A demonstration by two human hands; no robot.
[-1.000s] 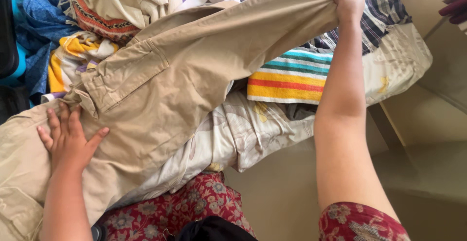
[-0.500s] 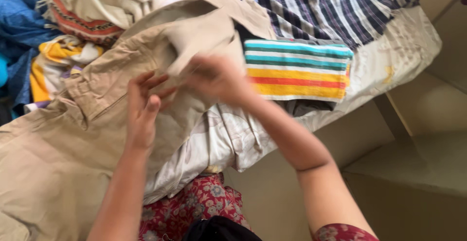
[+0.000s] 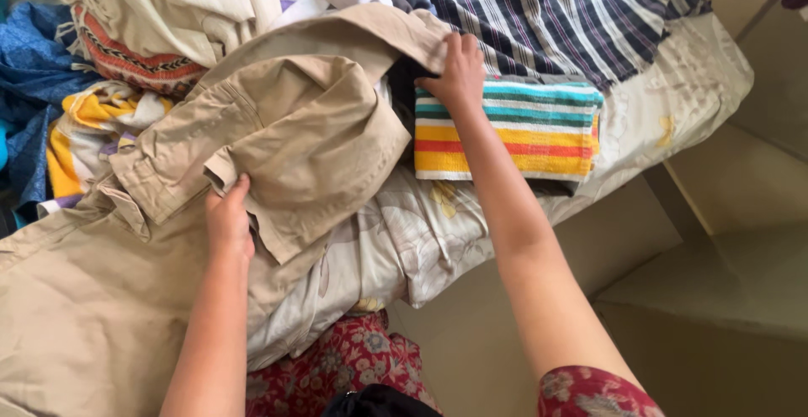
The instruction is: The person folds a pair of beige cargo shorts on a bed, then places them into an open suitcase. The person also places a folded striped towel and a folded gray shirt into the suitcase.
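A bed [image 3: 673, 106] under a pale floral sheet carries everything, its corner running off toward 3 o'clock above a beige floor.

The largest garment is the pair of khaki trousers [image 3: 311, 131], spread from the 8 o'clock corner up to about 12 o'clock. One leg is doubled back over the rest, so a thick folded flap lies in the middle with its loose edge facing 5 o'clock. The lower part lies flat on the sheet, seemingly as a base for the fold.

Behind it, from 9 to 12 o'clock, a heap of laundry [image 3: 160, 13] is piled: cream cloth, an orange patterned piece, a yellow and white one, and blue fabric at the far edge. A dark striped plaid cloth [image 3: 572, 13] lies from 12 to 2 o'clock.

Just beside the trousers at 2 o'clock sits a folded striped towel [image 3: 539, 131] in teal, yellow and red bands, squared up and apart from the heap, as a finished piece would be.

The left hand [image 3: 227, 219] is closed on the edge of the folded flap at 7 o'clock, fingers tucked under the cloth, apparently pinning the fold. The right hand [image 3: 459, 68] reaches to 1 o'clock with fingers curled, pinching the trousers' upper edge where it meets the towel, and seems to draw that end taut.
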